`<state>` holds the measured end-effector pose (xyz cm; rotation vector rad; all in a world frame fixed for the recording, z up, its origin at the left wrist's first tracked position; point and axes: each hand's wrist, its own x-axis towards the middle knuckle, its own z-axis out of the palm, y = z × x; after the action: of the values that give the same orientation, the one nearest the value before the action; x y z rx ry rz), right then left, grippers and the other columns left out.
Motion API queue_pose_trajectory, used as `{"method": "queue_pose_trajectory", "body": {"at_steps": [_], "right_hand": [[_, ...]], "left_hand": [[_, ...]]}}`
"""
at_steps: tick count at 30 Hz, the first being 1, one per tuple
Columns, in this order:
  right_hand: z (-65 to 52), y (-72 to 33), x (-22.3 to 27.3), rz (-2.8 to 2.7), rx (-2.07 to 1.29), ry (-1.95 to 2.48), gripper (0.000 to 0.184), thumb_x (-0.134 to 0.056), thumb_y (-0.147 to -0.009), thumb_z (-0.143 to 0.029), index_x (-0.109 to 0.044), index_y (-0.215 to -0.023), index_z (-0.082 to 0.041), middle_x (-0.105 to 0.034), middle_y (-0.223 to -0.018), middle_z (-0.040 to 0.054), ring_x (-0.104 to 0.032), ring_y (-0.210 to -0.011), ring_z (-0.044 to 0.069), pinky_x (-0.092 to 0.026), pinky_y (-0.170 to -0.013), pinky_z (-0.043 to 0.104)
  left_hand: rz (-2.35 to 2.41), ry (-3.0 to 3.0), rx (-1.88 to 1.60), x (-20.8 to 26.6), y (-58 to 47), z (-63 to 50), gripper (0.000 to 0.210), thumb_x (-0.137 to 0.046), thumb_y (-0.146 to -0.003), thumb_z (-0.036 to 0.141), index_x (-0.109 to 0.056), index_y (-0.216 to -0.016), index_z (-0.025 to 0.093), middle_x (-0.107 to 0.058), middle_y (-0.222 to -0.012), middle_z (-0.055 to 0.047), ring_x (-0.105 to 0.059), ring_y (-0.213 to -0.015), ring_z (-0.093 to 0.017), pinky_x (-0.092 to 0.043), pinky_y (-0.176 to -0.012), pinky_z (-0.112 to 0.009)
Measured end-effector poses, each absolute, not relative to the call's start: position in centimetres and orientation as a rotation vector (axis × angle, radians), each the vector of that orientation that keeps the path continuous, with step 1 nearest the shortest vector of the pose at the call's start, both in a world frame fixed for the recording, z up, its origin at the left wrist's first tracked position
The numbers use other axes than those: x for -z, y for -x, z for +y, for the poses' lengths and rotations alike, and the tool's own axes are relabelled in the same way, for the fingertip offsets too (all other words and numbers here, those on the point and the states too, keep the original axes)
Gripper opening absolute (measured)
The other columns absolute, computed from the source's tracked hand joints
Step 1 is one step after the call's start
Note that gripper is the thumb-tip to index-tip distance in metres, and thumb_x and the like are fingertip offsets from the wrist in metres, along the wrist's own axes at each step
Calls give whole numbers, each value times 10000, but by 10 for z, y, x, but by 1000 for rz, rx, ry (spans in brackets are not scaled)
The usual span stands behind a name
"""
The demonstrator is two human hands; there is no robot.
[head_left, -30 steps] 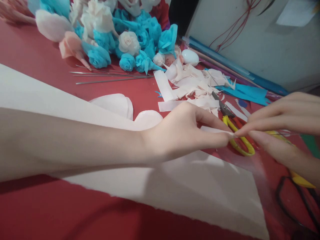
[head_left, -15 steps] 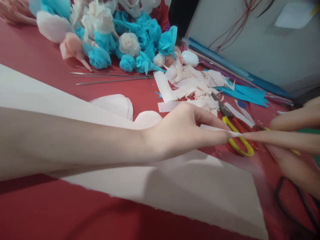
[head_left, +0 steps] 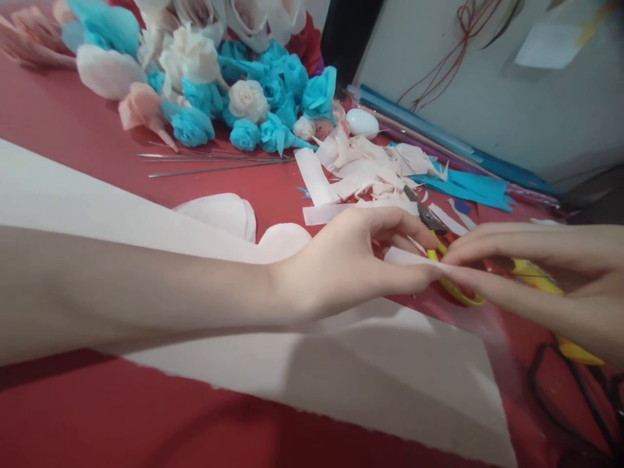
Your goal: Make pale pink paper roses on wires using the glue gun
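Note:
My left hand (head_left: 346, 263) reaches across from the left, thumb and fingers pinched on a small strip of pale paper (head_left: 412, 257). My right hand (head_left: 546, 270) comes in from the right, its thumb and fingertips closed on the other end of the strip. Just behind the fingertips lie scissors (head_left: 463, 294) with a yellow handle, partly covered by the hands. Under my left forearm a long sheet of pale paper (head_left: 400, 383) stretches across the table. Rounded paper petals (head_left: 219, 213) lie beyond the forearm.
Blue, white and pink paper flowers (head_left: 247, 101) are heaped at the back. Thin metal wires (head_left: 214, 168) lie before them, beside paper scraps (head_left: 365, 166). Rolled wrapping (head_left: 453, 146) runs along the wall. A black cord (head_left: 536, 383) and something yellow (head_left: 580, 351) are at right.
My right hand has turned, and its fingers now show closed over the strip's end. My left hand has barely moved. The view has shifted slightly.

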<state>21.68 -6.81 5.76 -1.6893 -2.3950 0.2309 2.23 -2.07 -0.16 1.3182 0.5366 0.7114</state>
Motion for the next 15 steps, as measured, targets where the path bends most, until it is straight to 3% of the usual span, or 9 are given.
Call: {"method": "queue_pose_trajectory", "body": {"at_steps": [6,10,15], "right_hand": [[-63,-208,-60,-2452,-327,1629,214,-520,-872,-491,-649,-789,-342,-642,-762,-113,-589,-659,108,-406,-440,193],[-64,-204,-61,-2450,-407,1675,172,-538,-850,-381,-659,-762,-296,-638,-779,-77,-575,-657,125,-406,-493,223],[-65,-196,-58,-2327,-428,1687,188,-521,-847,-374,-641,-738,-279,-621,-739,-67,-562,-658,133,-404,-546,244]], "left_hand": [[566,-1382,-739,5,-20,-21,147,-601,-760,148,-575,-905,150,-638,-898,-31,-622,-792,-151,-503,-667,-246],[622,-1420,-743,5,-19,-22,173,-614,-762,196,-579,-928,163,-618,-905,-18,-606,-760,-132,-482,-673,-246],[655,-1345,-740,-4,-18,-23,180,-632,-754,185,-573,-922,161,-615,-914,-10,-607,-739,-107,-460,-663,-211]]}}
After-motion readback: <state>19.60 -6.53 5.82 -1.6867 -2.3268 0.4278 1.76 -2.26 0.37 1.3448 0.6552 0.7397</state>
